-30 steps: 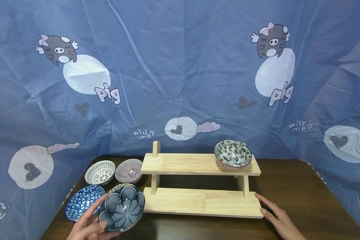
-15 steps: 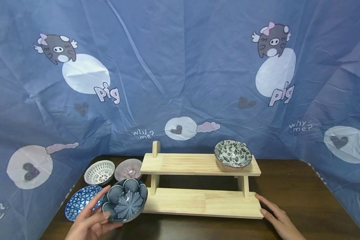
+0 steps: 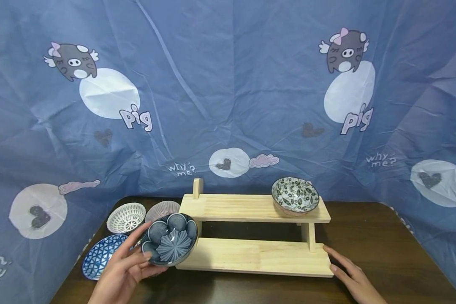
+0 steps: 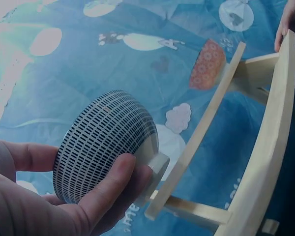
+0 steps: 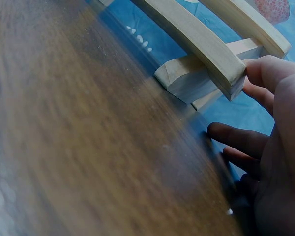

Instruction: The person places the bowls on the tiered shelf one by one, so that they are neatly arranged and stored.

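The left hand pinches a round, blue-grey, petal-patterned ceramic bowl at its two o'clock, and the two-tier pale wooden shelf, long axis nine-to-three, stands at the bowl's three o'clock, right end touched by the spread right hand.

Soft, even light here: a glint in the grey-blue bowl, a shadow on the bench. Glare bleaches the left wrist view's upper-left cloth; bench grain blurs in the right wrist view.
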Motion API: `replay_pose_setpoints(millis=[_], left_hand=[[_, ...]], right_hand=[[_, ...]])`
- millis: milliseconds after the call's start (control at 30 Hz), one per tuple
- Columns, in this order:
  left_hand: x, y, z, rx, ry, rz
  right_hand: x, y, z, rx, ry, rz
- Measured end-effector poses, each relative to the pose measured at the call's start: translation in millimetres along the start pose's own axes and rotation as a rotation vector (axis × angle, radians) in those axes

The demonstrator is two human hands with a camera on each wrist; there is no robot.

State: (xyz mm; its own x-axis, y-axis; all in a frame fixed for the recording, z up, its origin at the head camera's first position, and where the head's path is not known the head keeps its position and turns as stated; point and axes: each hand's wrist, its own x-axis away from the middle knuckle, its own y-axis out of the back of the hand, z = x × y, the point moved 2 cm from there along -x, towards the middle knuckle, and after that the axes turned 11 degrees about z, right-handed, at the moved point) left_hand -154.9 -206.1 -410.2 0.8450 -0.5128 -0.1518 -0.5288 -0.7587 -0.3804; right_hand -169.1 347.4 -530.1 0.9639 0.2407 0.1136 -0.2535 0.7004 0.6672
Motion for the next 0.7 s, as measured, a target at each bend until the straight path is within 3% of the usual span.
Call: replay_pose_setpoints(millis=[67,100,300,500,700], left_hand=[[-4.7,-4.4,-1.0,0.037,-0.071,0.068],[-6.7,-5.7,-1.1,0.038,-0.076,0.064],[-18.2,-12.3,-0.5,-0.037,0.003,-0.108],[-28.6,-21.6,-4.5,0.004,-0.075,-0.027],[-38.7,-26.2,-4.3,0.005,-0.082,-0.03]], right_hand=[[0.3,-1,1,-0.008,0.005,0.001],[0.5,-1,2,-0.011,0.009,-0.001],[2.2,-1,1,-0.002,0.043,-0.024],[2.4,1,1,0.03,0.052,-0.04],[1.6,2,1,0.011,0.015,-0.008]])
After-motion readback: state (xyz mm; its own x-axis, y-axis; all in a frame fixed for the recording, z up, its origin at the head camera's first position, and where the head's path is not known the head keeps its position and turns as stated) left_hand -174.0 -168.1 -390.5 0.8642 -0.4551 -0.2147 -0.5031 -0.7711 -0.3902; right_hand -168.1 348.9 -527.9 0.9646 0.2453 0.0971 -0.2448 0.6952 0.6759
